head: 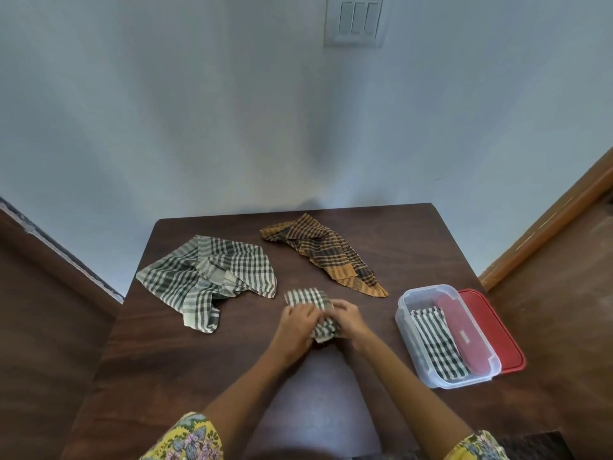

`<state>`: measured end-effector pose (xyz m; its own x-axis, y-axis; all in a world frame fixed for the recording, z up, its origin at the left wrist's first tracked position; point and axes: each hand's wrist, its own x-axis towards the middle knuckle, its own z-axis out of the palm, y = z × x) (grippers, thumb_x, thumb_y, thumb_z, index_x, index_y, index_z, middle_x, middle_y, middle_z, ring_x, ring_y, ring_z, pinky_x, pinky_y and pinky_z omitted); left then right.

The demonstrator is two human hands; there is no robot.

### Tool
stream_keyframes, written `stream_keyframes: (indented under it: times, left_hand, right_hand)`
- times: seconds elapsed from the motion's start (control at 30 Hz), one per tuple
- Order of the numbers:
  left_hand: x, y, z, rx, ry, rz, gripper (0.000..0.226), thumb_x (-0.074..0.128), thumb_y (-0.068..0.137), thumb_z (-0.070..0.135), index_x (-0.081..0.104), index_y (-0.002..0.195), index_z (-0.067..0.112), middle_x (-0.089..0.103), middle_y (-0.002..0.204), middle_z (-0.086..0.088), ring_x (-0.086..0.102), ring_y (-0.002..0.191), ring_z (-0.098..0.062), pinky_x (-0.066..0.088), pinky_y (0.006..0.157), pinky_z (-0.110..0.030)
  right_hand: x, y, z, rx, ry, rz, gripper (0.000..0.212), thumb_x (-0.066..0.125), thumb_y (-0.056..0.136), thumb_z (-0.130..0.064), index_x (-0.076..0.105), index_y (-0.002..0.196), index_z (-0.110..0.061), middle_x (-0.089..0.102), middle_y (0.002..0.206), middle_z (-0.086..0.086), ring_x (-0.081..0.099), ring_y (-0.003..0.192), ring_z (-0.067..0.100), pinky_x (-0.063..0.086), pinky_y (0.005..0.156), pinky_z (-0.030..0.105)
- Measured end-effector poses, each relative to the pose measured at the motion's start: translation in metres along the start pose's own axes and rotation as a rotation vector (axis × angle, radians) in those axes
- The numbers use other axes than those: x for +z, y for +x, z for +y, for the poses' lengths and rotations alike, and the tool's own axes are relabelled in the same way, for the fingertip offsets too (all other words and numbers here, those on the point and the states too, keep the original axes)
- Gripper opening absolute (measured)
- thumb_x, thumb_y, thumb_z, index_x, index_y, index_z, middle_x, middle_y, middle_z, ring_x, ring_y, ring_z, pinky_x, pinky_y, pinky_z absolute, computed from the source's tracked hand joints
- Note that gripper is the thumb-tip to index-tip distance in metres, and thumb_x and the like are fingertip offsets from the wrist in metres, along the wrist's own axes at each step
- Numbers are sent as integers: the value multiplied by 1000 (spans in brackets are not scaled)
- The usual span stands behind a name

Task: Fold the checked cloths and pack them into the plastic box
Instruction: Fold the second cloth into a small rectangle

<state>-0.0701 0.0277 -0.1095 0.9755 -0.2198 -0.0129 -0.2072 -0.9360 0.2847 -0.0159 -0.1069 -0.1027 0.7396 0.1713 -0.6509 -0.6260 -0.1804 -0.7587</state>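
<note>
Table [199, 376]: dark wood, holds everything.
Loose green checked cloth [205, 277] far left, unfolded; orange checked cloth [326, 252] far centre, unfolded.
Plastic box [409, 343] at right, open, sits on red lid [497, 330]; one folded cloth [438, 343] already inside.
Small checked cloth [313, 310] at table centre, mostly folded.
Left hand [295, 327] and right hand [348, 318]: fingers curled on small cloth, pressing fold.
Step judged: finishing fold. Next: carry bundle right, lay beside packed cloth without letting it spring open.
</note>
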Motion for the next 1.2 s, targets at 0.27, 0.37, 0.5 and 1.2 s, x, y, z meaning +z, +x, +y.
stream_keyframes:
  times: [0.27,0.37,0.5,1.2]
  left_hand:
    - [21,-14,-7,-110,-78,175,19,51,89,20,63,99,10,65,102,-5,60,99,-23,41,89,-31]
    - [19,4,1,-40,15,343,29,55,78,10,69,102,4,71,100,-10,69,95,-25,54,88,-40]
    - [39,12,14,9,167,22,54,51,91,20,38,141,2,41,147,-15,38,137,-31,32,112,-48]
    - [7,54,41,-842,-1705,-113,40,65,82,4,57,121,-5,67,106,-19,64,85,-25,54,81,-37]
  right_hand:
    - [-12,1,37,-459,-790,398,50,47,84,-1,46,133,-4,51,132,11,44,122,24,38,102,31]
    - [8,0,36,-637,-776,419,54,40,84,4,38,138,-1,42,142,15,35,134,25,25,114,28]
    - [14,12,62,-637,-1038,300,53,28,99,-16,11,147,-1,9,157,15,4,147,28,-2,119,33]
    - [-52,0,0,-197,-35,-31,39,64,76,5,61,111,-11,68,101,5,66,87,13,53,71,22]
